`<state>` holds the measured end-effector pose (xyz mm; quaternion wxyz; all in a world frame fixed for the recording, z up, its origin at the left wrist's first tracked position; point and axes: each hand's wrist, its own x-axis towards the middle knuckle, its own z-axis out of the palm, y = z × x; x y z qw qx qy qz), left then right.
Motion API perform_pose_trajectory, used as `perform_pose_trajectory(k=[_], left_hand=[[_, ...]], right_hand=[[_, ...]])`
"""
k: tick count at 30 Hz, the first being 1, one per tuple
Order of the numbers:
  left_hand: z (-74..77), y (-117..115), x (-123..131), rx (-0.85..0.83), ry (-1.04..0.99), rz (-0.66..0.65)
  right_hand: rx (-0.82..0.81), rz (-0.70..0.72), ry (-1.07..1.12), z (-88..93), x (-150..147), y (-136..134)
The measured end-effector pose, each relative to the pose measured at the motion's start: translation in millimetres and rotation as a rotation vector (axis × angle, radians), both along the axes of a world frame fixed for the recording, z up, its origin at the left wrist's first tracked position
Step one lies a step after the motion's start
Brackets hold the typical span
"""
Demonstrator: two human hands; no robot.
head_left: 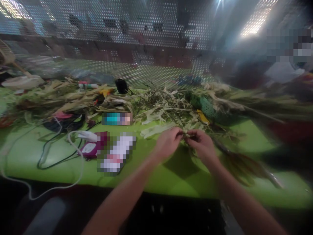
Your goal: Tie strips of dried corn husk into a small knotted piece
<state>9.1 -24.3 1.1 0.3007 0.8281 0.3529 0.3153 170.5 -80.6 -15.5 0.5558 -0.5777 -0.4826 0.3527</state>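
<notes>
Plant piece (186, 134), one: pale green, slim, largely covered where it is gripped; finer detail is lost to blur. It is pinched between left hand (169, 142) and right hand (201, 142), held raised over the table (181, 187).

Seen in a single view from a camera worn on the head, above and behind both forearms (134, 186). Looks forward and down over the near edge of a green counter (58, 176), across its full depth to a perforated screen (156, 65) rising along the far side. Sits close to the work, with left hand (168, 141) and right hand (200, 142) a little right of center and below mid-frame. Takes in a wide sweep, from darkness under the counter up to bright lights (259, 18) near the top corners.
</notes>
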Motion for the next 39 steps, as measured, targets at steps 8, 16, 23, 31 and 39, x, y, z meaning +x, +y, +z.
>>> perform_pose_trajectory(k=[8,16,23,31,39], left_hand=[[1.0,6.5,-3.2,-0.127,-0.109,-0.07],[-13.4,10.3,4.7,-0.37,-0.329,-0.104],[-14.1,8.2,7.2,-0.407,-0.338,-0.044],[-12.3,3.8,8.5,-0.356,-0.303,-0.003],[-7.5,-1.8,6.7,-0.12,-0.162,0.024]], right_hand=[[-0.024,0.03,0.136,2.5,0.8,-0.4],[0.077,-0.077,-0.015,2.0,2.9,-1.5],[0.074,-0.113,-0.105,1.3,1.2,-2.1],[0.085,-0.127,-0.18,-0.2,-2.2,-4.4],[0.115,-0.099,-0.338,3.8,-2.7,-7.9]])
